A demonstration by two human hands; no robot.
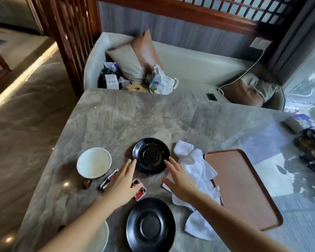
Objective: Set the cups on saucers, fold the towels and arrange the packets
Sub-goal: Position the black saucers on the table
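Head view, frame centre: my left hand (121, 184) and right hand (180, 180), fingers spread and empty, flank 1 black saucer (151, 156); a careless shove could slide it off the surface (125, 115).

Open desk (135, 113) beyond far saucer (151, 156), white cup (94, 162) crowding left, crumpled towel (195, 171) and brown tray (242, 188) blocking right, packets (139, 189) and near saucer (150, 225) filling front

Cup (93, 162) left of far saucer (151, 156); towel (195, 180) right.
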